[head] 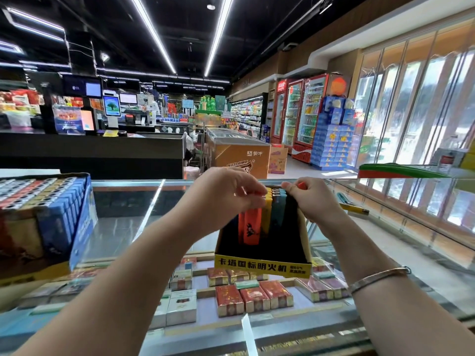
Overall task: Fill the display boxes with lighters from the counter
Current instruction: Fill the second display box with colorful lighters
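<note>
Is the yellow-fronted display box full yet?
Not full. The display box holds one row of upright lighters at its back; the dark front part shows no lighters. Both hands work at the lighter tops.

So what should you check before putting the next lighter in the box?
1. Box sits flat on the glass counter: ok.
2. Empty room in the box front: ok.
3. Lighters already inside stand upright: ok.
4. Right hand has an orange lighter ready: ok.
5. Left hand steadies the row: ok.
6. More lighters left on the counter, like the yellow lighter: ok.
</note>
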`<act>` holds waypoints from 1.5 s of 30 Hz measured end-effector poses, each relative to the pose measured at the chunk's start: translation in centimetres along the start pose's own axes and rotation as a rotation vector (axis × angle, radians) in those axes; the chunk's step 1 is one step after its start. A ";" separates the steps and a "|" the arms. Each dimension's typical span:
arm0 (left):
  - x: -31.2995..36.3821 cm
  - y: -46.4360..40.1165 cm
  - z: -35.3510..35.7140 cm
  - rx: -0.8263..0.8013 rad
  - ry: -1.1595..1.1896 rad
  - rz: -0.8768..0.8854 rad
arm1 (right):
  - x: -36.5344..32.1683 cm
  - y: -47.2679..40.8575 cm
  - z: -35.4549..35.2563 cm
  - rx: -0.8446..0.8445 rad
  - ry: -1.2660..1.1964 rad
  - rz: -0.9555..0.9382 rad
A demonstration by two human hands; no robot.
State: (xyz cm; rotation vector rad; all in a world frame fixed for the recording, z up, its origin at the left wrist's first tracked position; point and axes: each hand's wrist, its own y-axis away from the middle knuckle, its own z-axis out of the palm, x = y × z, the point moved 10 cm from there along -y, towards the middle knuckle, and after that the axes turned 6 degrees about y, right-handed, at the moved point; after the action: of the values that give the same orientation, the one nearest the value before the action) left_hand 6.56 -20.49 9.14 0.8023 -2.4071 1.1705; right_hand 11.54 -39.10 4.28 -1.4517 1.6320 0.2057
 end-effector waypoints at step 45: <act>-0.1 0.2 0.2 -0.132 -0.326 0.025 | 0.2 -0.3 -0.4 0.027 0.040 -0.014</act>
State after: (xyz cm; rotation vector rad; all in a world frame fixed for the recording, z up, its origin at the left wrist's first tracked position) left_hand 6.47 -20.51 8.86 0.9883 -2.7289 0.9370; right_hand 11.58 -39.60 4.51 -1.4545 1.6498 0.1473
